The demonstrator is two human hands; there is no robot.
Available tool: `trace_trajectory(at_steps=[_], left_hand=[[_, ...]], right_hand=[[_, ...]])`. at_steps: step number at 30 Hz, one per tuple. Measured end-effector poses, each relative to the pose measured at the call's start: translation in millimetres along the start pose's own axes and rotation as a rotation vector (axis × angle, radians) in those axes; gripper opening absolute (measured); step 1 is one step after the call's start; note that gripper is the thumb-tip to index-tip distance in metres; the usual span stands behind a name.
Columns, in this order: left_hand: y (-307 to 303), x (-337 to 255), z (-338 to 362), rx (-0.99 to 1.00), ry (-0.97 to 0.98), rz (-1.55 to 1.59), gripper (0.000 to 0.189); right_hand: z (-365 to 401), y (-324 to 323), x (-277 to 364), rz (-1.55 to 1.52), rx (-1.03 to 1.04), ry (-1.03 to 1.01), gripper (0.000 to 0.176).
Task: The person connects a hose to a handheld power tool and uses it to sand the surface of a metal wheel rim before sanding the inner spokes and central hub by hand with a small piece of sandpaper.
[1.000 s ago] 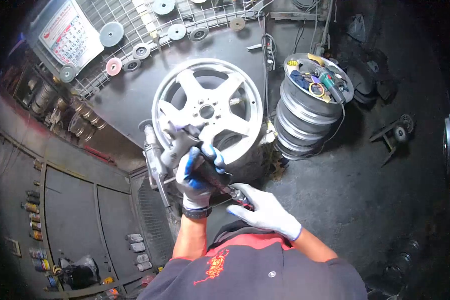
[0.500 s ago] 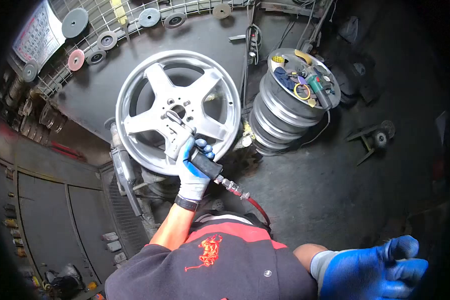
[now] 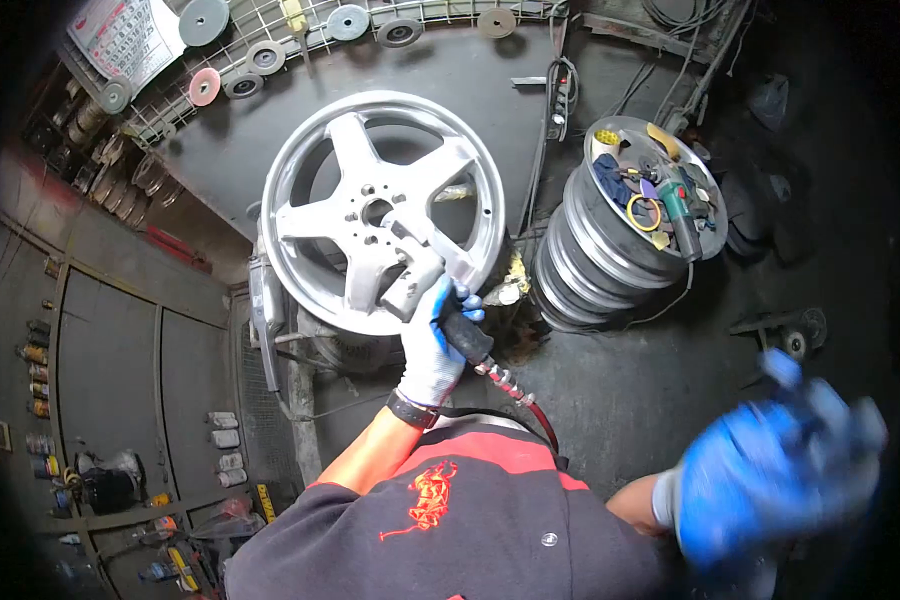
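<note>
My left hand (image 3: 436,340), in a blue and white glove, is closed round the black grip of a grey air tool (image 3: 415,285). A red hose (image 3: 540,420) runs from the tool's metal coupling down beside my body. The tool's head overlaps the lower spokes of a silver five-spoke wheel rim (image 3: 490,225), just below its hub. Out at the lower right, my right hand (image 3: 770,480) is raised away from the rim in a blue glove. Motion smears its fingers, and I cannot tell whether they hold anything.
Stacked rims (image 3: 610,250) stand on the right, with a green angle grinder (image 3: 678,212) and a yellow tape ring (image 3: 643,212) on top. Grinding discs (image 3: 400,33) hang on the wire rack (image 3: 440,15) behind. A grey power tool (image 3: 264,310) hangs left of the rim.
The view has turned, so the scene sits farther right. The air tool's head has shifted from over the hub to the lower spokes. My right hand has risen and is now blurred.
</note>
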State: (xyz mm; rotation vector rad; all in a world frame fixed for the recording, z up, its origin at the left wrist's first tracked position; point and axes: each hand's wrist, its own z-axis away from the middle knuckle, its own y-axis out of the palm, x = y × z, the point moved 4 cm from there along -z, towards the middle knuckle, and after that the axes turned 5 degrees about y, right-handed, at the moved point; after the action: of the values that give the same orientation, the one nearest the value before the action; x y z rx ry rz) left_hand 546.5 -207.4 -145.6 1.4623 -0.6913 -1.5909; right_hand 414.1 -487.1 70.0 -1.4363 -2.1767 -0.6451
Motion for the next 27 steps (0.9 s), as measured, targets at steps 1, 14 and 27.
trace_trajectory(at_steps=[1,14,27], left_hand=[[6.7,7.6,-0.3,-0.011,0.022,-0.024,0.021],[124.5,63.0,18.5,0.649,0.052,-1.216,0.081],[92.5,123.0,69.0,0.573,0.648,-1.287,0.044]], right_hand=[[7.7,43.9,13.4,-0.763,0.613,0.141,0.057],[181.3,103.8,-171.4,-0.232,1.346,0.132,0.031],[101.1,128.9,-178.6,-0.667,0.699,1.181,0.030]])
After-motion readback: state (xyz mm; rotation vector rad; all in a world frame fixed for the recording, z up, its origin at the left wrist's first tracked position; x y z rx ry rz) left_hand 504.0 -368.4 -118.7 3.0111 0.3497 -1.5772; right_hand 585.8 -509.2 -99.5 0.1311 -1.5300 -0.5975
